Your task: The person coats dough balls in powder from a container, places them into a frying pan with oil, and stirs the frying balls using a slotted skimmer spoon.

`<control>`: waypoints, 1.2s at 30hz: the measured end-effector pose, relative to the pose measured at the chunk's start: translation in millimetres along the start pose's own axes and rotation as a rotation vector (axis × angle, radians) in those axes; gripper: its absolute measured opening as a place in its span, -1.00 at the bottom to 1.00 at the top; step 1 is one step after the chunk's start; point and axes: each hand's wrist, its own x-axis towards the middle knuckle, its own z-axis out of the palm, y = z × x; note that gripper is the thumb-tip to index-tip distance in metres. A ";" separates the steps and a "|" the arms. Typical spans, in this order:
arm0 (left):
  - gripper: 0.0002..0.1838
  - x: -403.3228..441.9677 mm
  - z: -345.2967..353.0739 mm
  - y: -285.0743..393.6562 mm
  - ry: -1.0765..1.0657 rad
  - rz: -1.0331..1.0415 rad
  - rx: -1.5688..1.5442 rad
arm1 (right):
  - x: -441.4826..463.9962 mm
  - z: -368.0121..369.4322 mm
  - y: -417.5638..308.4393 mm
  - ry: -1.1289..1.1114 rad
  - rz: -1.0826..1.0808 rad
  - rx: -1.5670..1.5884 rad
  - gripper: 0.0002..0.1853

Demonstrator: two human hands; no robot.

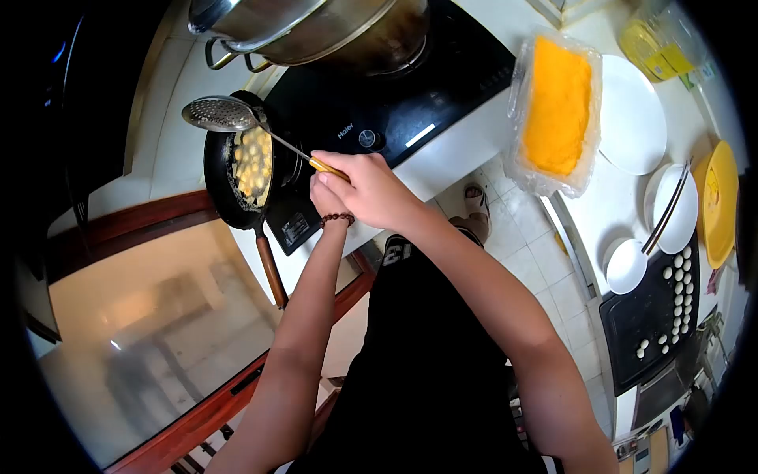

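My right hand (371, 189) is closed around the yellow handle of a perforated skimmer (221, 114). Its round metal head is over the upper part of a black frying pan (223, 193), apart from the food as far as I can tell. In the pan, pale round balls (253, 166) sit in bubbling oil. My left hand (325, 197), with a beaded bracelet at the wrist, is tucked against the right hand; its fingers are mostly hidden. The pan's wooden handle (270, 268) points down toward me, untouched by either hand.
A large steel pot (339, 35) stands on the black cooktop (426, 99). On the right counter are a plastic-wrapped tray of orange crumbs (557, 107), a white plate (632, 118), bowls (625, 267) with chopsticks, and a black board (632, 320) with several white balls.
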 end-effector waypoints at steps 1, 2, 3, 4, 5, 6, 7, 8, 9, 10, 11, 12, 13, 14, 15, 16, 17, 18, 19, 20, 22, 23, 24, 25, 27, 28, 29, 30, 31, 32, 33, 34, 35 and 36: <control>-0.67 0.5 0.5 0.8 -0.002 0.009 0.031 | 0.7 -0.2 0.8 0.004 -0.006 -0.001 -0.57; -0.67 1.8 2.5 -1.5 -0.011 0.017 0.039 | 0.8 -0.3 1.9 0.009 -0.002 -0.001 -0.57; -0.66 4.3 5.2 -8.2 -0.015 0.017 0.059 | 0.8 -2.4 -0.1 0.021 0.001 0.011 -0.57; -0.65 6.3 7.4 -15.8 -0.021 0.017 0.083 | 0.1 -5.1 -2.3 0.005 0.014 0.015 -0.58; -0.65 7.4 10.8 -23.6 -0.025 0.023 0.098 | -1.2 -6.2 -1.8 -0.011 0.026 0.021 -0.58; -0.65 8.9 11.0 -20.8 -0.024 0.030 0.103 | -0.4 -5.3 -0.4 0.031 -0.044 0.000 -0.59; -0.64 8.9 10.9 -18.3 -0.026 0.038 0.113 | -2.8 -4.7 0.9 0.045 -0.040 0.012 -0.59; -0.64 9.6 11.0 -15.1 -0.020 0.050 0.118 | -3.8 -5.6 1.7 0.035 -0.016 -0.006 -0.59; -0.64 11.7 12.6 -11.3 -0.008 0.062 0.119 | -1.6 -8.5 0.9 0.026 0.001 -0.030 -0.59; -0.64 12.9 13.0 -9.3 -0.003 0.076 0.121 | 1.4 -8.2 5.5 0.041 -0.006 -0.025 -0.59; -0.64 11.8 13.0 -9.8 -0.004 0.091 0.124 | 2.1 -4.6 11.8 0.062 -0.059 -0.049 -0.60; -0.64 12.0 13.7 -9.9 -0.001 0.105 0.123 | 3.0 -3.6 13.6 0.082 -0.111 -0.075 -0.61; -0.63 11.8 14.6 -10.1 -0.006 0.121 0.123 | 3.8 -3.7 15.9 0.095 -0.111 -0.071 -0.61; -0.63 11.6 14.8 -11.5 -0.010 0.136 0.121 | 4.0 -2.9 18.7 0.084 -0.114 -0.077 -0.62; -0.63 11.8 15.5 -12.9 -0.013 0.146 0.118 | 3.5 -3.5 18.2 0.071 -0.117 -0.084 -0.63; -0.63 11.3 15.6 -14.3 -0.016 0.154 0.118 | 2.9 -3.2 19.0 0.076 -0.132 -0.087 -0.64; -0.63 10.3 14.6 -16.5 -0.016 0.164 0.116 | 1.5 -1.1 21.3 0.080 -0.126 -0.078 -0.64; -0.62 10.3 14.1 -19.0 -0.019 0.172 0.117 | 0.1 0.4 22.7 0.086 -0.135 -0.072 -0.65; -0.62 10.2 13.7 -19.5 -0.019 0.182 0.114 | -1.0 0.2 22.6 0.092 -0.146 -0.071 -0.65; -0.62 9.9 13.1 -20.1 -0.022 0.188 0.110 | -2.7 0.9 21.8 0.069 -0.106 -0.059 -0.66; -0.61 10.8 11.6 -21.1 -0.026 0.201 0.107 | -2.4 5.9 26.9 0.090 -0.106 -0.065 -0.65; -0.61 10.7 10.6 -21.7 -0.028 0.205 0.105 | -1.8 8.7 29.6 0.105 -0.106 -0.073 -0.65; -0.61 10.7 10.2 -23.2 -0.028 0.209 0.102 | -0.9 11.8 32.5 0.104 -0.107 -0.073 -0.65; -0.61 11.0 10.0 -23.7 -0.029 0.212 0.102 | 0.3 14.1 34.9 0.128 -0.110 -0.065 -0.68; -0.60 11.0 8.7 -24.9 -0.030 0.217 0.099 | 2.7 16.9 37.4 0.150 -0.118 -0.058 -0.70; -0.60 11.2 8.7 -25.1 -0.030 0.218 0.097 | 3.4 17.1 37.9 0.153 -0.116 -0.060 -0.71; -0.60 11.1 8.3 -25.3 -0.029 0.217 0.097 | 3.9 17.5 38.0 0.157 -0.112 -0.060 -0.72; -0.60 10.9 7.7 -25.6 -0.030 0.218 0.097 | 4.5 17.7 36.9 0.158 -0.115 -0.062 -0.72; -0.59 10.9 7.0 -25.8 -0.030 0.222 0.093 | 5.0 17.6 35.8 0.153 -0.113 -0.064 -0.73; -0.59 10.4 7.2 -25.8 -0.031 0.220 0.093 | 5.3 17.4 34.8 0.149 -0.108 -0.067 -0.74; -0.59 10.3 7.1 -25.9 -0.033 0.222 0.092 | 6.3 18.2 35.8 0.148 -0.109 -0.070 -0.74; -0.59 10.2 6.6 -25.9 -0.033 0.220 0.091 | 8.0 19.6 37.1 0.159 -0.120 -0.070 -0.75; -0.58 10.4 6.6 -26.1 -0.034 0.220 0.090 | 9.8 20.6 38.3 0.169 -0.132 -0.071 -0.76; -0.58 10.4 6.4 -25.9 -0.034 0.222 0.088 | 10.9 20.0 38.1 0.166 -0.134 -0.073 -0.76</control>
